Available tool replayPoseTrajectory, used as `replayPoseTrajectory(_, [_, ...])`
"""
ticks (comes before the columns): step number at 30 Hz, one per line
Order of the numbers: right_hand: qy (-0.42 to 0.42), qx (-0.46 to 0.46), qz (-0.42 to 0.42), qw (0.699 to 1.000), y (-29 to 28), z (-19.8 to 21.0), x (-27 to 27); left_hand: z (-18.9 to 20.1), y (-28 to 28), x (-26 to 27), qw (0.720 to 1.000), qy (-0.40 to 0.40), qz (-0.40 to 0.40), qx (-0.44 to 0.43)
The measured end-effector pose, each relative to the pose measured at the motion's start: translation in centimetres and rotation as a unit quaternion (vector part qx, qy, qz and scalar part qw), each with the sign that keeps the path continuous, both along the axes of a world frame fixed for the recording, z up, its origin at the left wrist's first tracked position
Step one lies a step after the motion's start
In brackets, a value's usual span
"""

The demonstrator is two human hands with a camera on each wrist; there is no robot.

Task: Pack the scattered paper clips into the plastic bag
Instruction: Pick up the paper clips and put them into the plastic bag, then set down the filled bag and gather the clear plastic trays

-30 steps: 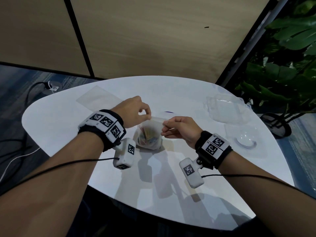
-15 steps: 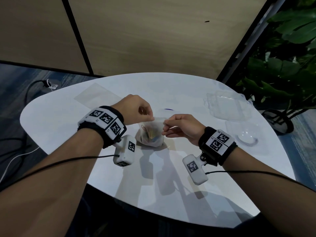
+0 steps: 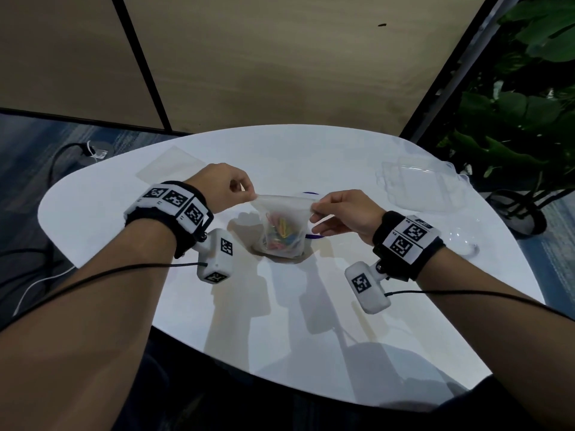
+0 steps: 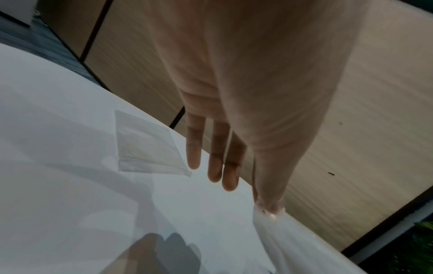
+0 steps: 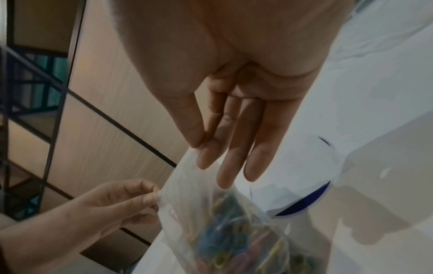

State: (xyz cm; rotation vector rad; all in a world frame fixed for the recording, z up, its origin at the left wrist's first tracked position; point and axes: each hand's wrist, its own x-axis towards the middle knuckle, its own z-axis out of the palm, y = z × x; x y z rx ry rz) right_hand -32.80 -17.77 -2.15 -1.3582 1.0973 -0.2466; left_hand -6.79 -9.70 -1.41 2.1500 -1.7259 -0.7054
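A small clear plastic bag (image 3: 284, 225) hangs just above the middle of the white table (image 3: 124, 197), stretched flat at its top edge. Colourful paper clips (image 3: 281, 233) fill its lower half; they show through the bag (image 5: 225, 228) in the right wrist view too. My left hand (image 3: 230, 189) pinches the bag's top left corner between thumb and forefinger. My right hand (image 3: 339, 209) pinches the top right corner the same way. In the left wrist view the pinched corner of the bag (image 4: 269, 216) shows at my fingertips, the other fingers straight.
A second flat clear bag (image 3: 169, 164) lies at the table's far left. A round white lid with a blue rim (image 3: 312, 234) sits behind the held bag. Clear plastic packaging (image 3: 426, 185) lies at the far right, near a potted plant (image 3: 513, 126). Cables run on the floor at left.
Both hands have moved apart and lifted, pulling the bag's top edge taut. The bag now hangs stretched between them instead of slumping on the table.
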Motion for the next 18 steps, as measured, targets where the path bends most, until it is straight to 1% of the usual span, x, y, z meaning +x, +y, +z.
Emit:
replayPoseTrajectory(2, [0.034, -0.038, 0.005, 0.999, -0.7, -0.6, -0.5, -1.3, -0.5, 0.3, 1.0, -0.009, 0.022, 0.005])
replayPoseTrajectory(3, [0.072, -0.078, 0.008, 0.994, -1.6, -1.1, -1.2, -2.0, -0.6, 0.7, 0.999, -0.022, 0.039, 0.009])
replayPoseTrajectory(4, [0.132, -0.143, 0.015, 0.981, -2.8, -1.8, -2.2, -3.0, -0.7, 1.3, 0.997, -0.041, 0.059, 0.015])
replayPoseTrajectory(5, [0.209, -0.218, 0.027, 0.953, -4.4, -2.4, -3.6, -4.1, -0.7, 2.0, 0.994, -0.064, 0.083, 0.021])
replayPoseTrajectory(6, [0.289, -0.282, 0.038, 0.914, -5.9, -2.9, -5.2, -5.2, -0.5, 2.8, 0.99, -0.088, 0.109, 0.03])
replayPoseTrajectory(7, [0.353, -0.318, 0.038, 0.879, -7.4, -3.4, -6.9, -6.4, -0.1, 3.5, 0.985, -0.108, 0.131, 0.041])
replayPoseTrajectory(8, [0.401, -0.324, 0.031, 0.856, -8.6, -3.9, -8.7, -7.6, 0.5, 4.0, 0.981, -0.118, 0.146, 0.051])
replayPoseTrajectory(10, [0.474, -0.302, 0.04, 0.826, -10.4, -5.0, -12.1, -9.7, 1.7, 4.5, 0.981, -0.108, 0.146, 0.07])
replayPoseTrajectory(12, [0.51, -0.271, 0.066, 0.814, -11.1, -6.2, -14.5, -10.8, 2.4, 4.7, 0.985, -0.092, 0.137, 0.052])
replayPoseTrajectory(14, [0.506, -0.27, 0.084, 0.815, -11.1, -7.0, -15.5, -10.5, 2.1, 4.8, 0.985, -0.093, 0.147, 0.011])
replayPoseTrajectory(16, [0.491, -0.294, 0.092, 0.815, -10.7, -7.1, -15.1, -9.4, 1.5, 4.5, 0.983, -0.083, 0.166, -0.015])
replayPoseTrajectory(18, [0.482, -0.31, 0.103, 0.813, -10.2, -6.6, -14.1, -8.4, 0.9, 3.7, 0.98, -0.054, 0.189, -0.031])
